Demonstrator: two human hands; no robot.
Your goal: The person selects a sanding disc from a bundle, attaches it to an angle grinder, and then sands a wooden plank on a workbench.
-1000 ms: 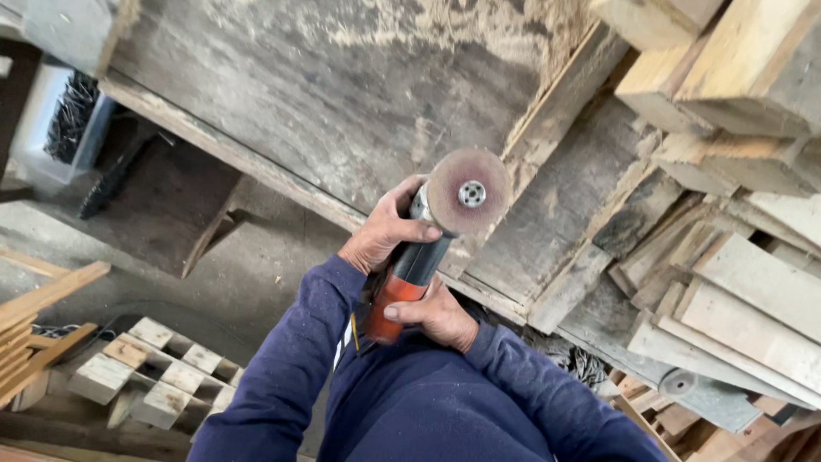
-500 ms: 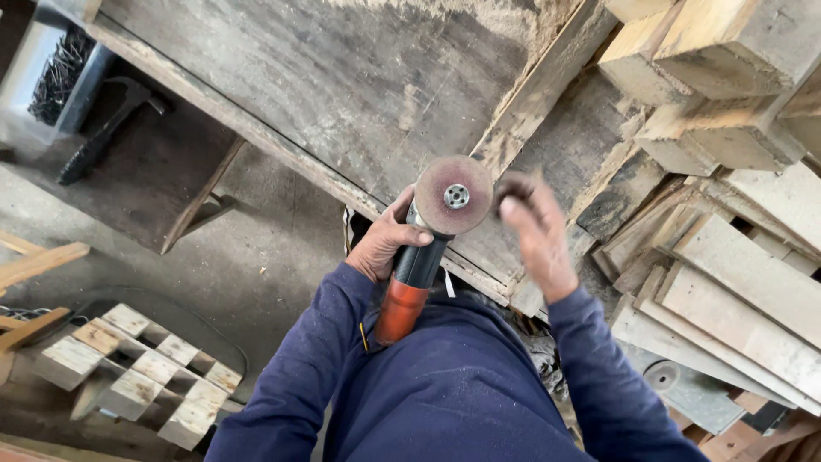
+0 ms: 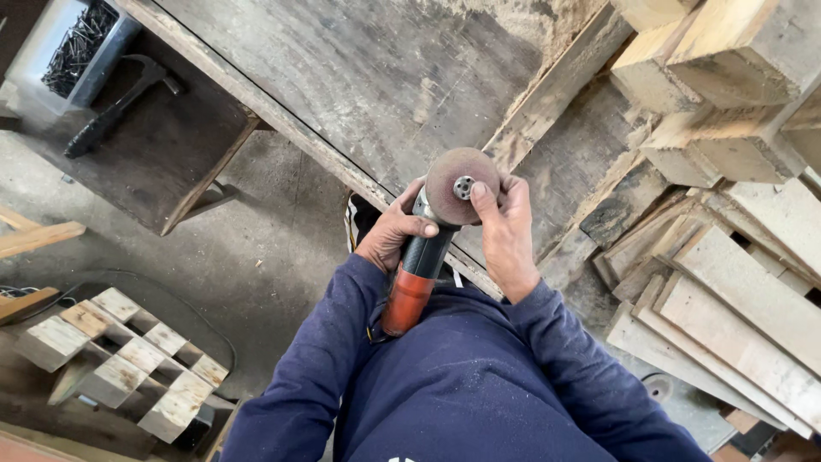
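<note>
I hold an angle grinder (image 3: 421,269) with a black and orange body, its round brown sanding disc (image 3: 451,178) facing up at me. My left hand (image 3: 395,229) grips the black body just below the head. My right hand (image 3: 505,235) wraps around the right side of the disc, thumb pressed on the disc face next to the centre nut. Both arms wear dark blue sleeves. The grinder sits over the edge of a worn grey wooden workbench (image 3: 368,77).
Rough wooden blocks and planks (image 3: 727,214) are stacked at the right. A hammer (image 3: 115,107) lies on a low dark table at upper left, beside a clear tub of nails (image 3: 77,47). A wooden slatted frame (image 3: 120,355) rests on the concrete floor at lower left.
My right hand left the grinder's body, swung out to the right, and has now come back onto the sanding disc. The view has shifted slightly.
</note>
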